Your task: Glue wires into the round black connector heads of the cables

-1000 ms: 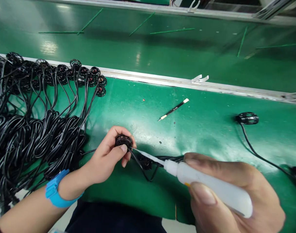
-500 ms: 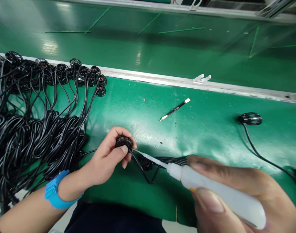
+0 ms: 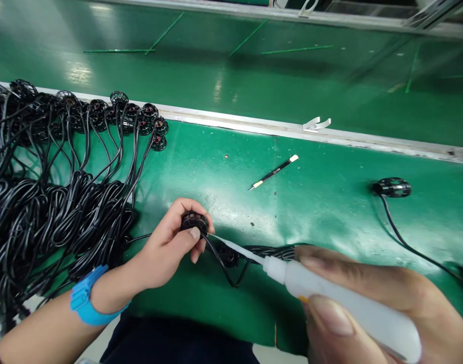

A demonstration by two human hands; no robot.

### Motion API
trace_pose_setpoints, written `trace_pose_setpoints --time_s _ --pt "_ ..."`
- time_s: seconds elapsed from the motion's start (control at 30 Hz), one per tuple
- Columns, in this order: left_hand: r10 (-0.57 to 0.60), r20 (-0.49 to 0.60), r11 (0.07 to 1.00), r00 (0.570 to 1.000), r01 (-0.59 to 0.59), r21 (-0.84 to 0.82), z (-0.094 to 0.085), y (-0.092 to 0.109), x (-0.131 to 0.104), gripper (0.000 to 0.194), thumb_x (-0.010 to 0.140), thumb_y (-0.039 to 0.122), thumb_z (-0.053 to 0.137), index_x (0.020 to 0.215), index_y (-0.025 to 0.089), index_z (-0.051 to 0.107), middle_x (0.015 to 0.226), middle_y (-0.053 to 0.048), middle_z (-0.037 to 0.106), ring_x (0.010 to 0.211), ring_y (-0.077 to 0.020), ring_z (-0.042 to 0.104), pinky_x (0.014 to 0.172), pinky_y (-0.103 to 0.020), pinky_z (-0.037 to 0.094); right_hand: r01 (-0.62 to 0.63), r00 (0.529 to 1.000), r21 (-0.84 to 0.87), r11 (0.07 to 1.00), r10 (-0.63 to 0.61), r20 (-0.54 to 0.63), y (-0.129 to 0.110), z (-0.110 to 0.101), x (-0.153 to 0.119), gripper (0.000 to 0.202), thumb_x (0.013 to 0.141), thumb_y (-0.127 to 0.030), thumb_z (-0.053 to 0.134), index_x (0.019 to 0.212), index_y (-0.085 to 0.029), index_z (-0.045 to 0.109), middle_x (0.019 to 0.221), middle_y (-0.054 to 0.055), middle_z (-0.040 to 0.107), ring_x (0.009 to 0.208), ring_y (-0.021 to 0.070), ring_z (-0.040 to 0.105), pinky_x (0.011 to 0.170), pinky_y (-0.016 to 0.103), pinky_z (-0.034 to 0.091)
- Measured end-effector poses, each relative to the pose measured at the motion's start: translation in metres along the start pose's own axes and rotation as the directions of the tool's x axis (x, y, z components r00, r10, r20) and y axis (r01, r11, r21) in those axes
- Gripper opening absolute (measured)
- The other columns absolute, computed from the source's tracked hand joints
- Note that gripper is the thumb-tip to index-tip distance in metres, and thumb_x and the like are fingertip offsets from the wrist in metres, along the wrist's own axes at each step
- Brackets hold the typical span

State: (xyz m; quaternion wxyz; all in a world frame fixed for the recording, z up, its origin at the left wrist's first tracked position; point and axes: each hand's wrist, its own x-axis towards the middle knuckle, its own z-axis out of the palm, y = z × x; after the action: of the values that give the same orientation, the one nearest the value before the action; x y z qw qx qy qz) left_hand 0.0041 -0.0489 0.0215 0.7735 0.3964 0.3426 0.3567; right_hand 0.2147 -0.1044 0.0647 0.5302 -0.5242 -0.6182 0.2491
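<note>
Between the thumb and fingers of my left hand (image 3: 174,237) is a round black slotted housing (image 3: 194,220) with a black cable (image 3: 221,263) coming out of it. A blue wristband (image 3: 88,298) circles that wrist. My right hand (image 3: 398,298) is closed around a white squeeze bottle (image 3: 341,303), close to the camera. Its long thin nozzle (image 3: 235,246) points left, the tip right beside the housing where the cable enters. I cannot tell whether the tip touches it. A coiled black cable bundle (image 3: 273,251) lies behind the nozzle, partly hidden by my right hand.
Many like housings (image 3: 142,124) with coiled black cables (image 3: 76,217) are heaped at the left. A black-and-cream pen-like tool (image 3: 274,172) lies mid-table. Another housing (image 3: 392,187) with its cable rests at the right. A white rail (image 3: 231,124) with a white hook (image 3: 317,124) crosses behind; the green conveyor belt (image 3: 201,71) lies beyond.
The bottle and my right hand have shifted very slightly right, the nozzle tip drawing a little away from the housing. Green strips on the far belt have moved right. My left hand stays put.
</note>
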Motion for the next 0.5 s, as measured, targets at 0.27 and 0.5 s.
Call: trace_pose_setpoints --time_s 0.27,0.5 --pt "-0.013 -0.015 1.0 1.0 0.013 0.023 0.0 0.001 0.001 0.01 0.094 0.022 0.047 0.103 0.02 0.048 0.095 -0.004 0.056 0.068 -0.009 0.051 0.053 -0.019 0.045 -0.274 0.927 0.023 0.962 0.27 -0.261 -0.026 0.024 -0.004 0.013 0.083 -0.024 0.07 0.096 -0.025 0.07 0.084 0.002 0.066 0.07 0.0185 0.058 0.067 0.036 0.053" --pt "-0.022 -0.019 1.0 1.0 0.022 0.021 0.0 0.002 0.002 0.01 0.094 0.022 0.047 0.103 0.02 0.048 0.095 -0.003 0.056 0.068 -0.0091 0.051 0.053 -0.019 0.044 -0.27 0.936 -0.008 0.963 0.26 -0.238 -0.025 0.019 -0.003 0.013 0.084 -0.027 0.068 0.097 -0.026 0.069 0.081 0.003 0.066 0.072 0.0213 0.061 0.065 0.039 0.056"
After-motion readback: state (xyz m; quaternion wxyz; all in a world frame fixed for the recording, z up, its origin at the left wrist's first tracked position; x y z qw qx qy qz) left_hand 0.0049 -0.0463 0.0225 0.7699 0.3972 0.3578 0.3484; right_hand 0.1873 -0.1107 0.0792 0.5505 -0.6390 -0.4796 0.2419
